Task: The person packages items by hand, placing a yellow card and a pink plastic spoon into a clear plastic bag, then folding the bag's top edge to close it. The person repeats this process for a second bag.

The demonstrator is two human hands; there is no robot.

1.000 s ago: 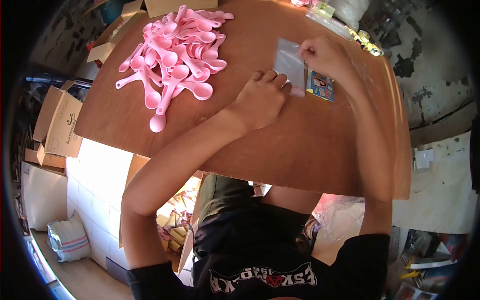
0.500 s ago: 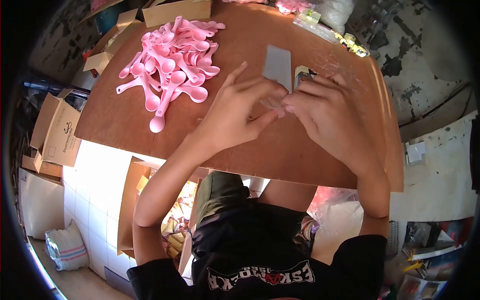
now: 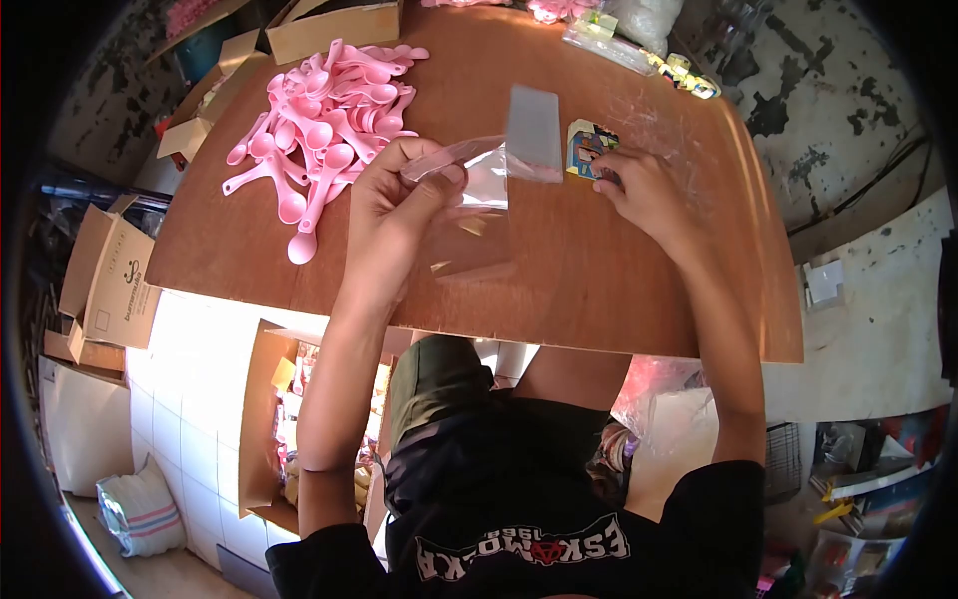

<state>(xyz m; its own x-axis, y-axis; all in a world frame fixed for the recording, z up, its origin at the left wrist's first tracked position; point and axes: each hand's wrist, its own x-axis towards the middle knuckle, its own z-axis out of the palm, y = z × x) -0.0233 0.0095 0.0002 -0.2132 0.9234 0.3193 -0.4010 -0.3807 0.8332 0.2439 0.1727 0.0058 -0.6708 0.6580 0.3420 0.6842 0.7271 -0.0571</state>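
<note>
My left hand point(image 3: 389, 205) is closed, pinching a clear plastic bag point(image 3: 486, 185) between thumb and fingers above the table. The bag hangs to the right of the hand. My right hand point(image 3: 644, 190) has its fingers curled at the right edge of a small stack of printed cards point(image 3: 582, 150), with the fingertips on the top card. Between the hands, a flat pile of clear plastic bags point(image 3: 534, 130) lies on the table. Left of my left hand is a heap of pink measuring spoons point(image 3: 334, 110).
The brown table point(image 3: 599, 290) has cardboard boxes point(image 3: 334, 30) at its far left edge. Wrapped goods point(image 3: 684, 75) and a plastic sack point(image 3: 654, 20) lie at the back. An open carton point(image 3: 261, 419) with small packets stands below the table, near my left arm.
My hands have moved apart. The left went left with the plastic bag in it; the right let go of the bag and moved onto the printed cards.
</note>
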